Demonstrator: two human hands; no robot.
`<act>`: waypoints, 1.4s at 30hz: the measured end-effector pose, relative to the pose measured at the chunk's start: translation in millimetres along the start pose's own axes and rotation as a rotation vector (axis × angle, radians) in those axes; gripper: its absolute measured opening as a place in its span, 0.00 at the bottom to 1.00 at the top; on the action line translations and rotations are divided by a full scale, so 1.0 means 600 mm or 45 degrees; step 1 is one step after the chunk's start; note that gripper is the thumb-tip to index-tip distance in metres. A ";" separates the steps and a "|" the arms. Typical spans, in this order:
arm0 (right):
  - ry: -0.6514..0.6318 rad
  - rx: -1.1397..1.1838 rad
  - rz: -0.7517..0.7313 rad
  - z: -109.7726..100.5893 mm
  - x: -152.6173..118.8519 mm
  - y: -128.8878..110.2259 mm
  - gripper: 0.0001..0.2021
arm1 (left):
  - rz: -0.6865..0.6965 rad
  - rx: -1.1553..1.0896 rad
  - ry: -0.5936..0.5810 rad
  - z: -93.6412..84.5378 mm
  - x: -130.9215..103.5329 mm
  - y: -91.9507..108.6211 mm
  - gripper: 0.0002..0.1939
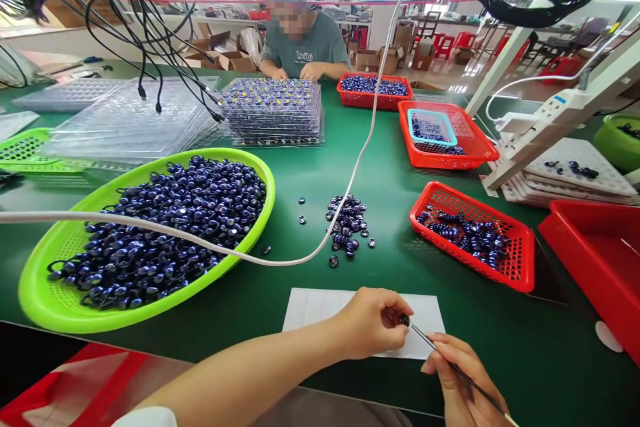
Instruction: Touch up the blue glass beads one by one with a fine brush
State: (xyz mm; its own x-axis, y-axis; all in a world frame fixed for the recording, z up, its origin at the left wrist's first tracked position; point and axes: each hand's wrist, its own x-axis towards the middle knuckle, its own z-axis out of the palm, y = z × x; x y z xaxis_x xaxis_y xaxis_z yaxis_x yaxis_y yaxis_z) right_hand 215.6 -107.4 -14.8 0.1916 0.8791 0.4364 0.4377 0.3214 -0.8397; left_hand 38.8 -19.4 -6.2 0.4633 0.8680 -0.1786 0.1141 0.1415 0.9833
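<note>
My left hand (373, 323) pinches a small dark round part (405, 320) between thumb and fingertips, above a white sheet (313, 307) at the table's near edge. Closed round a pair of thin dark tweezers (465, 377), my right hand (463, 373) is just to the right and lower. The tweezers' tip reaches up to the part in my left hand. Beyond the sheet lies a loose pile of shiny dark blue parts (347, 220), with a few strays around it.
A big green basket (35, 290) of blue parts stands left, red baskets (525, 260) right. Stacked clear trays (273, 133) are at the back, near a person (305, 40). A white cable (280, 262) and black cables (145, 27) hang in front.
</note>
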 end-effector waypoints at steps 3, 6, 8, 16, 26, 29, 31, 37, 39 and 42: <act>0.046 0.048 0.050 0.006 -0.006 -0.010 0.03 | -0.020 0.003 -0.005 0.001 -0.001 0.004 0.16; 0.070 0.037 0.135 0.012 -0.013 -0.023 0.04 | -0.036 -0.015 -0.009 0.001 -0.001 0.006 0.17; 0.079 0.000 0.192 0.011 -0.014 -0.025 0.07 | -0.046 -0.022 -0.001 0.002 0.000 0.004 0.17; -0.030 -0.073 0.024 -0.010 0.008 0.018 0.07 | -0.014 0.018 -0.018 0.002 0.004 -0.008 0.18; -0.022 0.088 0.012 0.001 -0.011 0.010 0.07 | 0.084 0.014 -0.006 -0.003 0.003 -0.004 0.17; -0.047 0.076 -0.024 0.000 -0.012 0.013 0.10 | 0.043 -0.058 -0.026 -0.004 0.002 0.000 0.17; -0.045 0.073 -0.011 0.000 -0.013 0.014 0.11 | 0.029 -0.037 -0.005 -0.004 0.000 0.004 0.14; -0.004 0.115 0.019 0.004 -0.017 0.008 0.12 | 0.094 0.075 0.029 -0.003 -0.002 0.007 0.10; -0.016 0.088 -0.011 0.003 -0.018 0.008 0.12 | 0.117 0.089 0.033 -0.003 -0.002 0.004 0.11; -0.036 0.044 -0.051 0.001 -0.021 0.008 0.13 | 0.134 0.102 0.044 -0.002 0.000 0.001 0.12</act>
State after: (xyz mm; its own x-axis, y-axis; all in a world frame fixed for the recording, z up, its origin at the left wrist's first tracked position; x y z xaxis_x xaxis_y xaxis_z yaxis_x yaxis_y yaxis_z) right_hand 214.6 -116.8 -24.7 0.1497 0.8746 0.4611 0.4140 0.3680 -0.8326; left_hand 37.6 -18.6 -5.8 0.4458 0.8922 -0.0717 0.1369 0.0112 0.9905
